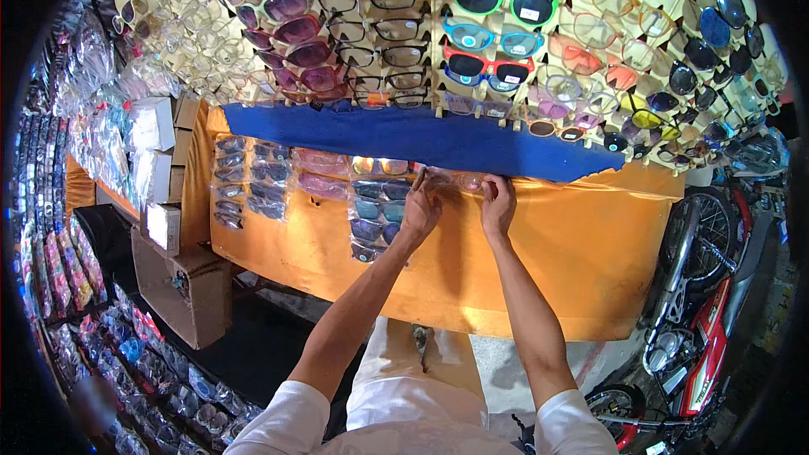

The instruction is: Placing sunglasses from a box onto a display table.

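Note:
Between my two hands, a pair of pale pinkish glasses in a clear plastic sleeve (469, 181) lies at the far edge of an orange cloth-covered table (569, 253). My left hand (421, 207) pinches its left end, and my right hand (498, 205) has its fingers on the right end. Just left of my left hand runs a column of wrapped sunglasses (379, 210), the topmost with orange mirrored lenses (380, 165). Farther left lie two pink wrapped pairs (322, 184) and columns of dark wrapped sunglasses (268, 180). My fingers partly hide the sleeve's ends.
Display boards with rows of glasses (379, 31) rise behind a blue cloth (404, 139). White boxes (152, 133) and an open cardboard box (183, 291) stand left, near more wrapped eyewear (170, 385). A red motorcycle (708, 335) is parked at right.

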A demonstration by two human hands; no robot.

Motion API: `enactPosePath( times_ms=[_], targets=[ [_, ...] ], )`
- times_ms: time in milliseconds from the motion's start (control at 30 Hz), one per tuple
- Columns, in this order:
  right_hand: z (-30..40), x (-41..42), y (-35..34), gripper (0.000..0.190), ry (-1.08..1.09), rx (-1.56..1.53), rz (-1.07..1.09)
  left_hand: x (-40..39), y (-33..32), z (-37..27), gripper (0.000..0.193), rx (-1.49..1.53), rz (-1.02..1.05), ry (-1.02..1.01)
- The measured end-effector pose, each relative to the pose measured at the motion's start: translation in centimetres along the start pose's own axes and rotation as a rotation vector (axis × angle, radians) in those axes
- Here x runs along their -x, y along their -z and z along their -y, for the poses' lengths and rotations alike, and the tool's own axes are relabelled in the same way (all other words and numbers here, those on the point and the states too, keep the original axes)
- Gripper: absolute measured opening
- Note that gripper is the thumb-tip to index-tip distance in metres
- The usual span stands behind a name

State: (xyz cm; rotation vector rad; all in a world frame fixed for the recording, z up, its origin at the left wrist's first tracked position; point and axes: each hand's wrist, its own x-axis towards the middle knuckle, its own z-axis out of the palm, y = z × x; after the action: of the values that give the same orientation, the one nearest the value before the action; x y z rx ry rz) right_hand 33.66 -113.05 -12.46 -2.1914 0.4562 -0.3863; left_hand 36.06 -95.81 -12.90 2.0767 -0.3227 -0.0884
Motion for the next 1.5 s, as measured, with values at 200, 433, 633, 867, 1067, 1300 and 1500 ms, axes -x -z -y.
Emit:
enactPosePath(
  times_ms=[200, 433, 633, 867, 1067, 1300, 1500],
  targets=[
    [0.9, -0.4, 0.7, 0.008, 0.114, 0.122, -0.038, 0.5, -0.6, 0.4, 0.046, -0.052, 0.031, 0.088],
    [0.9, 1.2, 1.1, 0.018, 0.121, 0.094, -0.074, 0.9, -0.5, 0.1, 0.067, 0.066, 0.042, 0.163],
    [2.4, 3.5, 2.4, 0.023, 0.157, 0.066, -0.054, 2.6, 0.5, -1.4, 0.073, -0.013, -0.014, -0.035],
    [4.3, 11.4, 4.8, 0.024, 0.073, 0.074, 0.085, 11.4, 2.4, -4.2, 0.05, 0.195, 0.037, 0.183],
    [1.8, 23.2, 6.1, 0.018, -0.064, -0.181, 0.687, 26.4, 3.3, -0.8, 0.029, 0.159, 0.188, 0.611],
    [-3.7, 28.0, 4.0, 0.022, -0.014, -0.021, 1.332, 34.3, 10.4, 7.0, 0.025, 0.729, -0.418, 1.246],
    [3.0, 21.4, 1.0, 0.018, -0.199, -0.019, 1.024, 32.0, 15.9, 9.2, 0.03, 0.416, -0.342, 1.124]
  ],
)
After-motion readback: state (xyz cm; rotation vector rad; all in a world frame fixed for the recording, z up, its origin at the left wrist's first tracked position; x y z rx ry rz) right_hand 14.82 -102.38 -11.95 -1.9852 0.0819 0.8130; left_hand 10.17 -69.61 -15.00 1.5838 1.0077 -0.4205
